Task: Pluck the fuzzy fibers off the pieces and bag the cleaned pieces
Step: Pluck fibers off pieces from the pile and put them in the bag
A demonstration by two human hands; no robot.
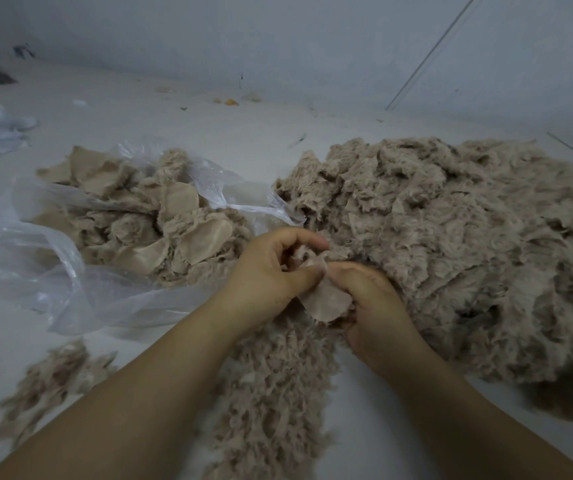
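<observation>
Both bare forearms reach forward and converge. The left hand (271,271) curls its fingers, thumb pinching inward; the right hand (371,306) meets it, fingers curled under, fingertips touching.

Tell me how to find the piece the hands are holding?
Start at the huge fuzzy pile on the right and come to its near left edge, where both hands meet. The piece is pinched between the left hand and right hand: a smooth, pale flap, unlike the shaggy scraps around it.

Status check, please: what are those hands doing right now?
Both hands, left and right, pinching one fuzzy piece. Open bag left, part filled. Big pile waiting. Nothing blocking.
</observation>
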